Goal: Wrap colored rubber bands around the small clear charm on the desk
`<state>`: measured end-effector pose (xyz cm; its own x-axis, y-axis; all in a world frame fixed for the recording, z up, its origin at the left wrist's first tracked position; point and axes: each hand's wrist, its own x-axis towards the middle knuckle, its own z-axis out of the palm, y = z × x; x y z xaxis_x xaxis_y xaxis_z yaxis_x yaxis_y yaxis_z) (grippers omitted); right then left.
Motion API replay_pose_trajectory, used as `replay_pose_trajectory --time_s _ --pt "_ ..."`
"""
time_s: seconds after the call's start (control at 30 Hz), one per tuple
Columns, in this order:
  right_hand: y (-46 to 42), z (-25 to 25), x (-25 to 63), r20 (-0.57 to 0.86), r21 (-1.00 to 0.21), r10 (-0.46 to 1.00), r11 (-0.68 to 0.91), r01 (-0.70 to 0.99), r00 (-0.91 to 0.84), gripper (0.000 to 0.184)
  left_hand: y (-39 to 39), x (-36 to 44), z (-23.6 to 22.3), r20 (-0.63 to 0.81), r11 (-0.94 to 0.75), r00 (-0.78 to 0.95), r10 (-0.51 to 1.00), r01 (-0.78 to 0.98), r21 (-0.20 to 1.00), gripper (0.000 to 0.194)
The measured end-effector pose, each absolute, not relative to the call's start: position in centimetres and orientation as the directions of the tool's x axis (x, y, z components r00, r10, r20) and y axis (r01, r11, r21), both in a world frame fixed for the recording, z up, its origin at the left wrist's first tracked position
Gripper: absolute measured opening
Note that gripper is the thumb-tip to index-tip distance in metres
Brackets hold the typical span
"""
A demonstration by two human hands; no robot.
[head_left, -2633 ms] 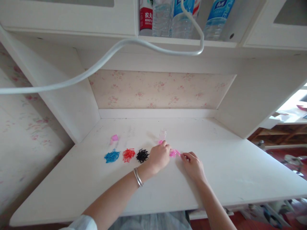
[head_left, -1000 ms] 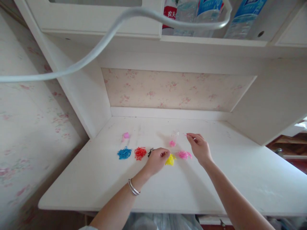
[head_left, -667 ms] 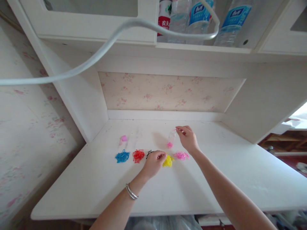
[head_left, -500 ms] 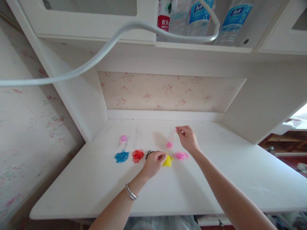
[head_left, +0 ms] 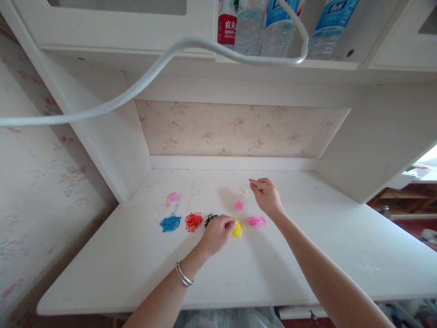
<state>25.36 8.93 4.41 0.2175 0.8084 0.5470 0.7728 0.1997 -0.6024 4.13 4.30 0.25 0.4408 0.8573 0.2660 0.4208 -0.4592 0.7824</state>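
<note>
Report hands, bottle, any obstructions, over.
Right hand by bottle mouth, left hand by yellow pile; grips unclear. Bottle holds pink bits. Left hand partly hides black pile.

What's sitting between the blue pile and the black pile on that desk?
The red pile lies between the blue pile and the black pile, which the left hand partly hides. The head view shows this.

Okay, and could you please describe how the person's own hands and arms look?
The left hand has no glove; a shiny silver double bangle circles its wrist. The right hand wears no glove or bracelet. No sleeve shows on either forearm.
</note>
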Motion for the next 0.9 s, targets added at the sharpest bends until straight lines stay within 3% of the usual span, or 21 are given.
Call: replay_pose_trajectory --time_s 0.23,0.47,0.63,0.9 --pt "6.1 1.5 28.3 0.472 -0.683 0.816 0.1 0.724 0.333 0.037 4.4 5.2 1.0 0.246 -0.574 0.545 0.802 0.589 0.569 0.029" --pt "2.0 -4.9 30.3 0.303 -0.675 0.855 -0.119 0.728 0.421 0.036 5.1 7.9 1.6 0.184 -0.647 0.627 0.757 0.683 0.339 0.027" --pt "0.9 -5.4 30.1 0.262 -0.651 0.836 -0.214 0.728 0.481 0.033 5.4 10.4 1.3 0.128 -0.666 0.655 0.745 0.717 0.209 0.027" --pt "0.7 -4.7 29.6 0.194 -0.511 0.913 -0.218 0.832 0.358 0.031 7.3 11.6 0.6 0.062 -0.597 0.595 0.802 0.789 0.146 0.022"
